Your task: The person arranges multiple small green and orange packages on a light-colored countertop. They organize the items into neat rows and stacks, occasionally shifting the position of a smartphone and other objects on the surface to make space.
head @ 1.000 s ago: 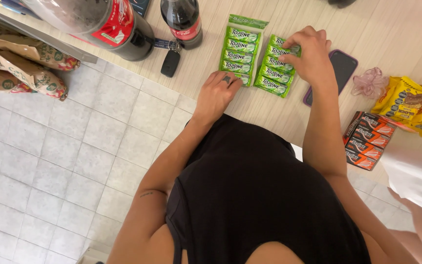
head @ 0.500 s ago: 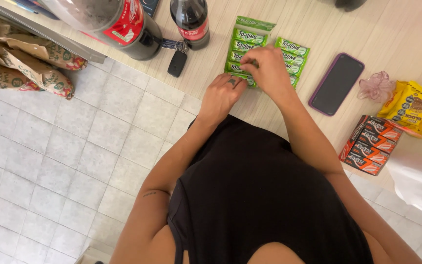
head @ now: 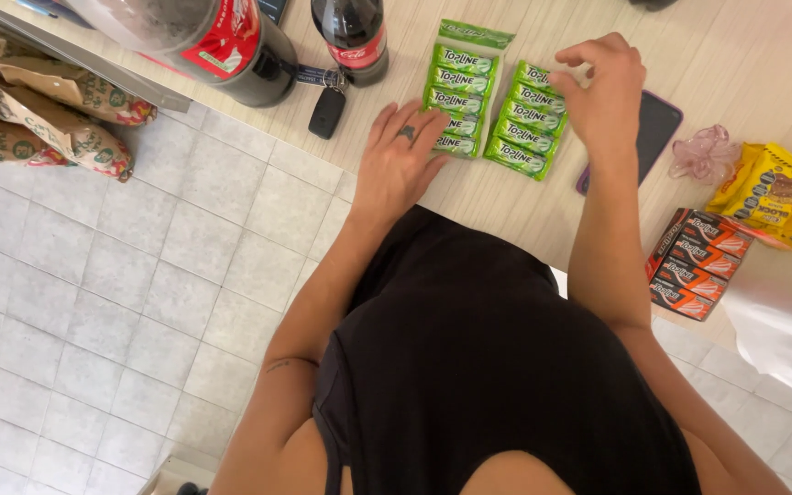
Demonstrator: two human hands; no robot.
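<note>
Stands at a pale wooden tabletop and leans over two rows of small things. Rests the left hand flat on the near end of the left row of shiny green gum packs, with the grip apart and the fingers spread, clamped on nothing, most likely to keep that row straight and in place. Holds the right hand just above the right row of shiny green gum packs, with the fingers bent and loose and the grip apart, closed on nothing, perhaps to nudge those packs into line. Keeps both rows side by side, nearly touching, close to the near edge of the tabletop. Leaves little room to the right: a flat dark phone with a purple rim half under the right wrist, then a crumpled pink clear wrapper, yellow snack bags and a stack of dark red bar packs right at the edge. Leaves little room to the left too: a black car key, a small dark cola bottle and a big dark cola bottle. Has bare wood open only past the rows, far up. Has white floor tiles below the edge, so a push too far this way could drop a pack.
</note>
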